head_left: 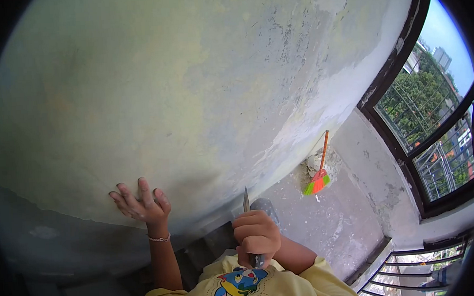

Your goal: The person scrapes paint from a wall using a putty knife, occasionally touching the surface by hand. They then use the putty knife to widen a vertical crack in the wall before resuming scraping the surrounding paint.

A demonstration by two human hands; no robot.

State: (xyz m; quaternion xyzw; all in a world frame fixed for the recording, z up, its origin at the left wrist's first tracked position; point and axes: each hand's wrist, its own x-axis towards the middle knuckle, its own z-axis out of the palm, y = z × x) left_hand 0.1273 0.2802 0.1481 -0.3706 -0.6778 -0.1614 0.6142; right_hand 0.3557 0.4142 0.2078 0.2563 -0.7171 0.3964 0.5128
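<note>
Left of the broom (316, 182), the broad wall (138, 99) leaves room for a hand to sweep along its face. Below the broom, the floor (332, 226) offers a low passage, bounded at lower right by a barred railing (415, 272). Right of the broom, the dark window frame (409, 163) stands in the way. At its lower left, an upright pointed blade (246, 200) and the right hand (256, 235) obstruct passage near the wall.

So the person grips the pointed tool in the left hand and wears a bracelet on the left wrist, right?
The hand is wrong: the head view shows the pointed tool in the right hand. The bracelet is on the left wrist, as you say.
</note>
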